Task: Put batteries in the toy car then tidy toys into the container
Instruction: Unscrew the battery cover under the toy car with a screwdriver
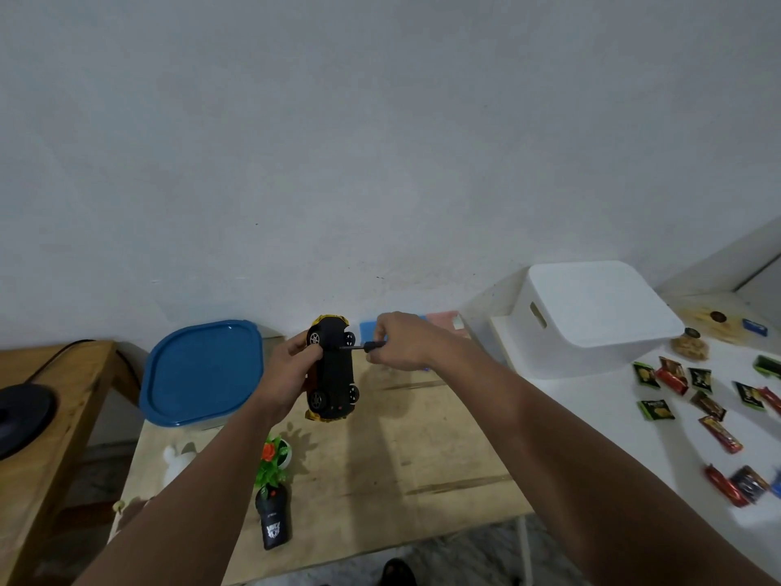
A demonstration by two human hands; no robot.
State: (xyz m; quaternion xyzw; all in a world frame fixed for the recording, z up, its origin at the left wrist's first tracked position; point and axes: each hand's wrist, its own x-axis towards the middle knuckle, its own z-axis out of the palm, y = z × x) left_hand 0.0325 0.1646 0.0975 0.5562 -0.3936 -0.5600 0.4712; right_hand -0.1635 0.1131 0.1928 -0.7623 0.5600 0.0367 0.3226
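While held above the wooden table point(422, 450), toy car point(334, 374) is belly-up in closed left hand point(291, 365); right hand point(401, 342) pinches a screwdriver point(359, 347), tip touching car's underside. Blue-lidded container point(203, 372) left of car, remote point(274, 518) below.

Bare forearms, sleeveless, unadorned hands point(296, 365)

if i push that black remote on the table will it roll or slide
The remote lies flat on its back on the wooden table, so it would probably slide, not roll. Its body looks like smooth hard plastic, so likely stiff and fairly light. The potted plant sits just beyond its top end; a push that way could tip it.
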